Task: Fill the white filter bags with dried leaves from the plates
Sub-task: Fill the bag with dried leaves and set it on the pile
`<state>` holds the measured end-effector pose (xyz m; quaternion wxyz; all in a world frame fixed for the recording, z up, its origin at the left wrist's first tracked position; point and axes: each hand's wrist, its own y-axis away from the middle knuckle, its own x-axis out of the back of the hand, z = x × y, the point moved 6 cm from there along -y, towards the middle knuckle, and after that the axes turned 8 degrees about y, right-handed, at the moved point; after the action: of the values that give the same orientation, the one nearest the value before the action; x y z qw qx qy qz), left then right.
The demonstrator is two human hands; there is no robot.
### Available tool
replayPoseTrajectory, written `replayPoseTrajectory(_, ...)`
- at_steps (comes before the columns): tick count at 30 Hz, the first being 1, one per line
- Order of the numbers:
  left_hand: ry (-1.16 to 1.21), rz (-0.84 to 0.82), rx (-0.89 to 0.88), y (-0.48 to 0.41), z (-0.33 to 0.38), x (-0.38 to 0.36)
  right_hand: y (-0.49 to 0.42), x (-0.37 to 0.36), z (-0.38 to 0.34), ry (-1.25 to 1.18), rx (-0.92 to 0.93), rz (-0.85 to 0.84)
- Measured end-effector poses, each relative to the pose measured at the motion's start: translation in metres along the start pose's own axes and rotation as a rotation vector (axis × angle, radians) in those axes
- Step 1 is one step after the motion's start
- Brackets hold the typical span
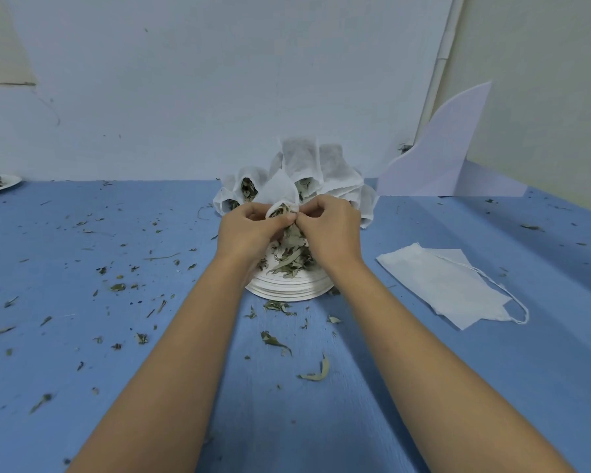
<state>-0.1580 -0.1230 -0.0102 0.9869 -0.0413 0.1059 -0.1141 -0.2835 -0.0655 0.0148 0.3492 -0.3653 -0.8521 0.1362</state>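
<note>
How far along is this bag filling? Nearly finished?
Partway. Done: several filled bags are piled behind the plate. In hand: the left hand and right hand pinch the mouth of a partly filled open bag. Left: leaves on the plate, a few empty bags lying flat at right, and a second plate far left.

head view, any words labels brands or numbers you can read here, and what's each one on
None: no readable text, label, brand, number or sign shows anywhere in this view.
held filter bag: plain white, no print.
filled bags behind it: plain.
flat empty bags at the right: blank.
stack of plates: blank rims.
white sheet propped at the wall: blank.
far-left plate: no marks seen.
</note>
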Motion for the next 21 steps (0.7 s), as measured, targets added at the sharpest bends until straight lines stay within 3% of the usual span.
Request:
replayPoseTrajectory(5, -0.123, 0.088, -0.085, -0.003, 0.002, 0.010, -0.003, -0.006, 0.007, -0.186, -0.182, -0.076)
replayPoseTrajectory(9, -0.337, 0.220, -0.228, 0.000, 0.008, 0.013, -0.001, -0.011, 0.001, -0.145, -0.156, -0.124)
replayPoseTrajectory(14, -0.401, 0.403, -0.379, 0.006, 0.018, 0.022, 0.004, -0.020, -0.013, -0.135, -0.107, -0.193)
replayPoseTrajectory(17, -0.369, 0.342, -0.386, 0.006, 0.019, 0.019, 0.004, -0.016, -0.012, -0.130, -0.103, -0.145)
replayPoseTrajectory(21, -0.210, 0.059, -0.204, 0.000, 0.010, 0.005, 0.000, -0.004, 0.004, -0.193, -0.189, -0.053)
